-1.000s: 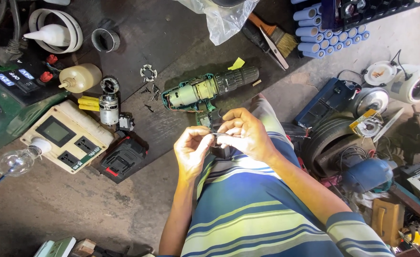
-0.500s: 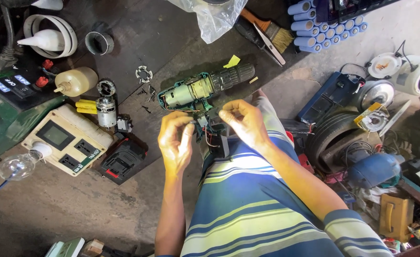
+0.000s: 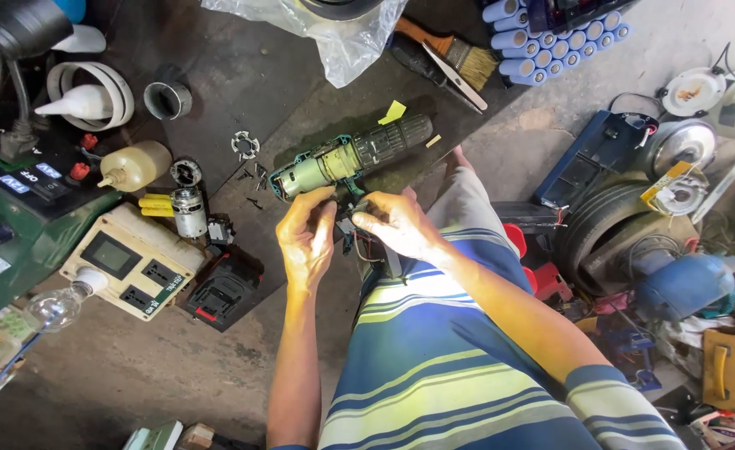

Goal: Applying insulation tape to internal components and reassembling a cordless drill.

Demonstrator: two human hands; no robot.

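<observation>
A teal, opened cordless drill body [image 3: 347, 160] with exposed motor is gripped by the left hand [image 3: 305, 237]; its loose wired switch part [image 3: 357, 229] is pinched by the right hand [image 3: 397, 225].

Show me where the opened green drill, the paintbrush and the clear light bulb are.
opened green drill [image 3: 347, 158], head view, on its exposed motor section.
paintbrush [image 3: 459, 54], head view, on the bristles.
clear light bulb [image 3: 55, 307], head view, on the glass globe.
</observation>
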